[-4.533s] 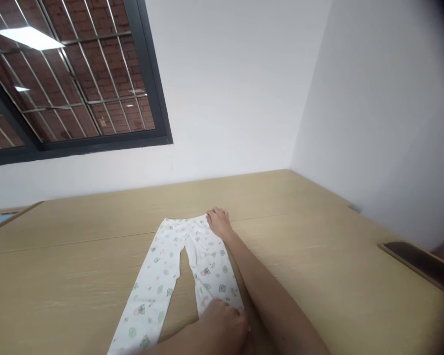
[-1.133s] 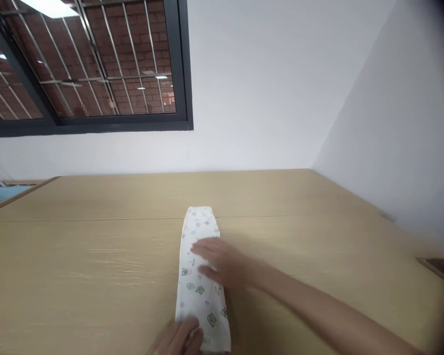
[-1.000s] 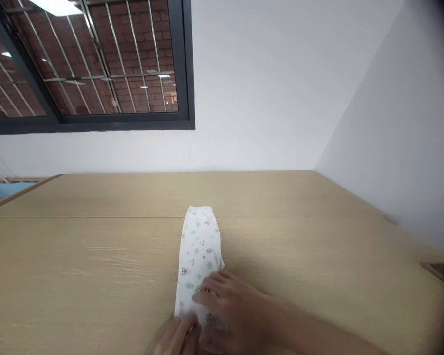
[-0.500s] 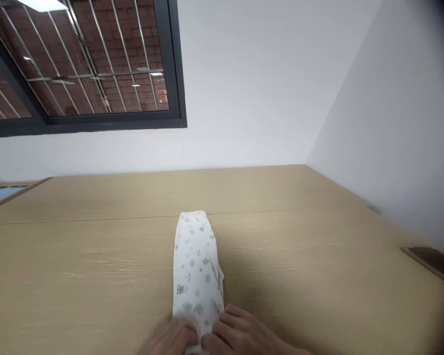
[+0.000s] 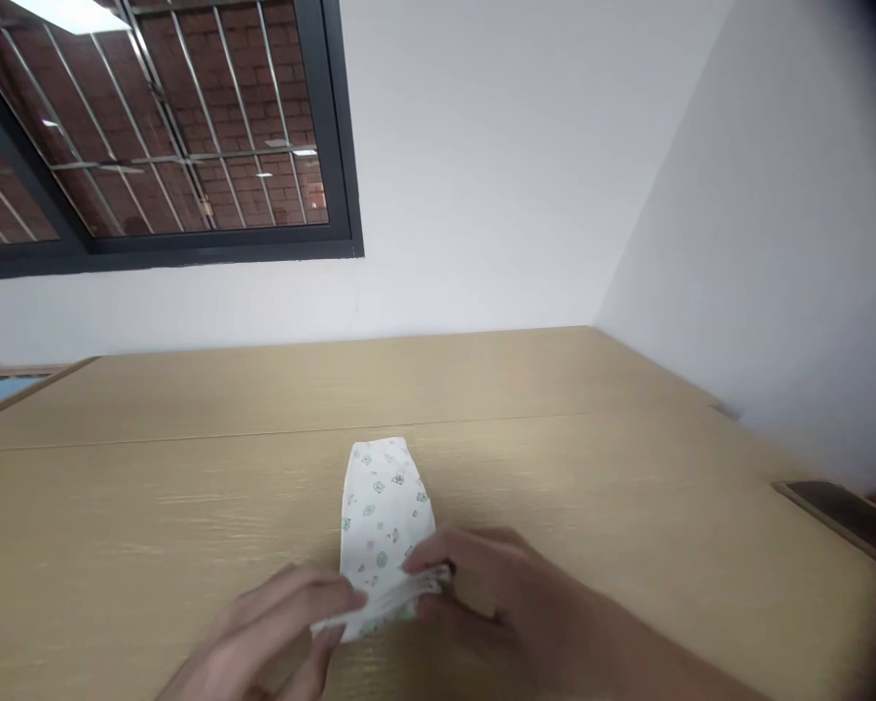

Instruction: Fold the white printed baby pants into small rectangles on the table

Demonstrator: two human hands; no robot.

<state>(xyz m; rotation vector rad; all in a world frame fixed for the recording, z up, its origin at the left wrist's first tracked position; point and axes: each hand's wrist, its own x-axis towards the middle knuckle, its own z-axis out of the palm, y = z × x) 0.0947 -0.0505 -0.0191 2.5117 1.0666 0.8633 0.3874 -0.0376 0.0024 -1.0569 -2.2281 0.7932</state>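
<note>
A small pair of white printed leggings point(image 5: 382, 506), folded into a narrow strip, lies on the light wooden table point(image 5: 190, 506) in front of me. My left hand point(image 5: 277, 618) pinches the near end of the strip from the left. My right hand point(image 5: 482, 584) grips the same end from the right, fingers closed on the cloth. Both hands hold that end raised a little off the table and turned toward the far end. The far end rests flat on the wood.
White walls meet in a corner behind the table. A dark-framed window point(image 5: 153, 127) with bars sits high at the left. A dark flat object point(image 5: 839, 511) lies near the table's right edge.
Earlier the leggings lay spread with both legs apart; they are now one narrow strip. In the last second both hands took the near end and lifted it toward the far end.
</note>
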